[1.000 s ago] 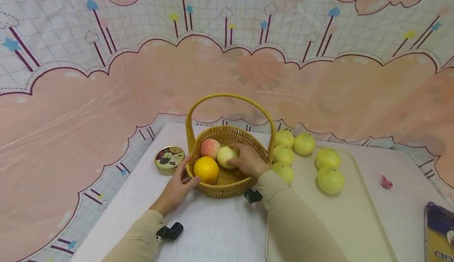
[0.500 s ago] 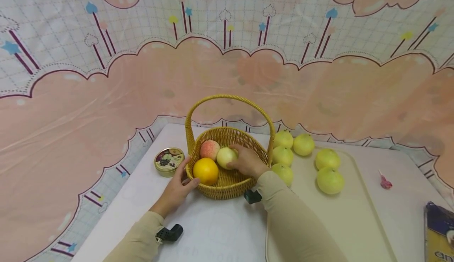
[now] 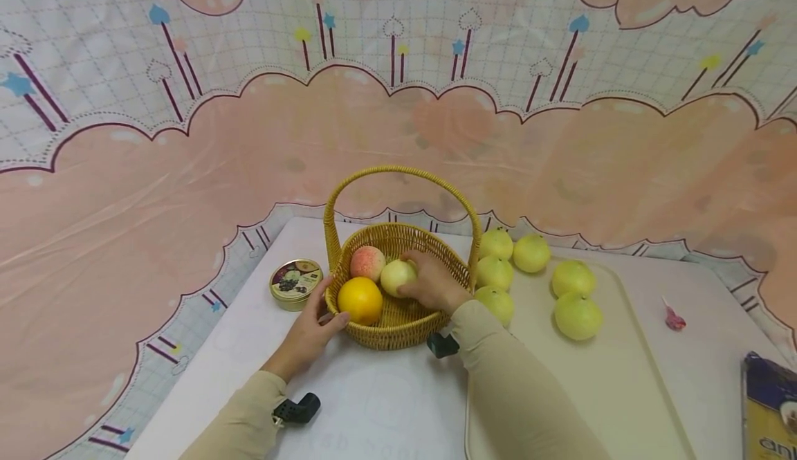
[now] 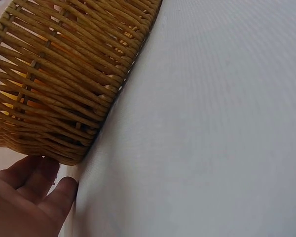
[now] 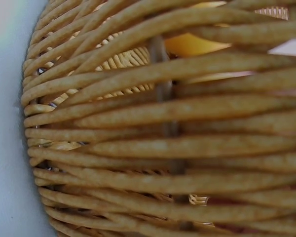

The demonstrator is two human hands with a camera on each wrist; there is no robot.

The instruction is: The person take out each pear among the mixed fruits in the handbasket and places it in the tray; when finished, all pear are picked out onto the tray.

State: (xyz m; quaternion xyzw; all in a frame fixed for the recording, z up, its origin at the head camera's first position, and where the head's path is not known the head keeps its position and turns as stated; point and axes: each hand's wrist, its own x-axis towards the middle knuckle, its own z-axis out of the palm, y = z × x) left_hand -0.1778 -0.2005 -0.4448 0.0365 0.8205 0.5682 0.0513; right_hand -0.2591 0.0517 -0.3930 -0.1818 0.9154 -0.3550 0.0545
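Observation:
A wicker basket [image 3: 389, 339] with a tall arched handle stands on the white table. Inside lie an orange [image 3: 360, 301] at the front left and a reddish peach [image 3: 367, 263] behind it. My right hand [image 3: 436, 283] reaches over the right side and grips a pale yellow-green round fruit [image 3: 396, 277] beside the peach, low in the basket. At the left rim my left hand [image 3: 308, 339] holds the basket, thumb in front and fingers along its outer side. In the left wrist view those fingers [image 4: 42, 180] touch the weave. The right wrist view shows only basket wall; the right hand is hidden there.
Several yellow-green round fruits [image 3: 574, 279] sit on and along the cream tray [image 3: 598, 405] at right. A round tin [image 3: 296, 283] stands left of the basket. A wrapped lollipop [image 3: 674, 318] and a printed packet [image 3: 768, 408] lie at far right. A patterned curtain hangs behind.
Hands, basket and fruit keep nearly the same places. The view shifts very slightly; the right hand stays on the pale fruit throughout.

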